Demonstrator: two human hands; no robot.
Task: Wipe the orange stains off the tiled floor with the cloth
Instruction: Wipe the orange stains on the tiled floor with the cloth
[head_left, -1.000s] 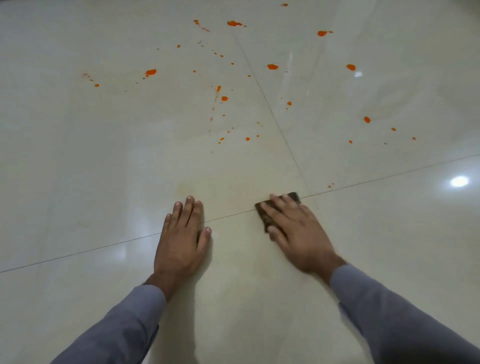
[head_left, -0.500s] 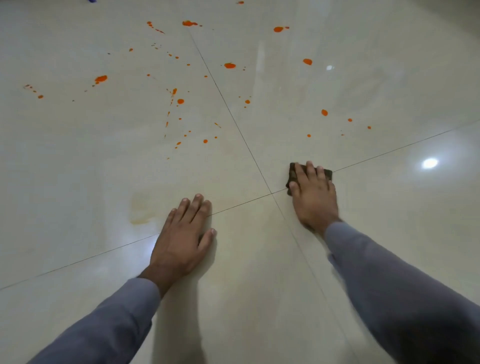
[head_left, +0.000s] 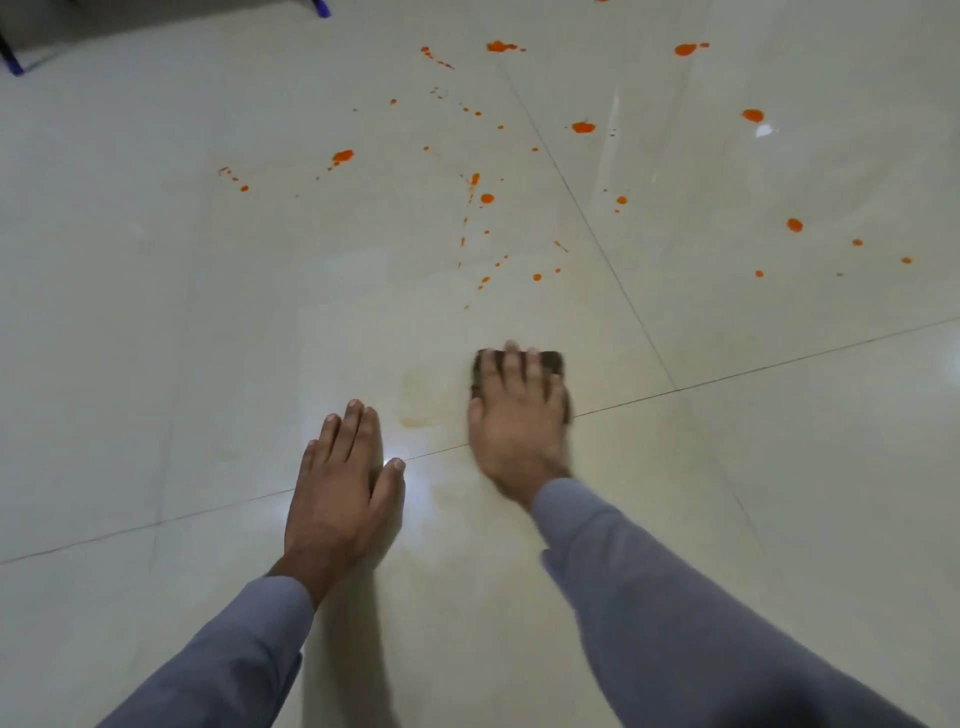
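The left hand (head_left: 340, 499) is laid flat, palm down, fingers straight and together, thumb spread toward the right hand (head_left: 519, 421). The right hand is pressed palm down, slightly blurred, fingers extended forward. Both forearms are covered by grey-blue sleeves (head_left: 675, 623).

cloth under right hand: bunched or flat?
Flat. The dark cloth lies on the floor, pressed under the right hand; only its edges show.
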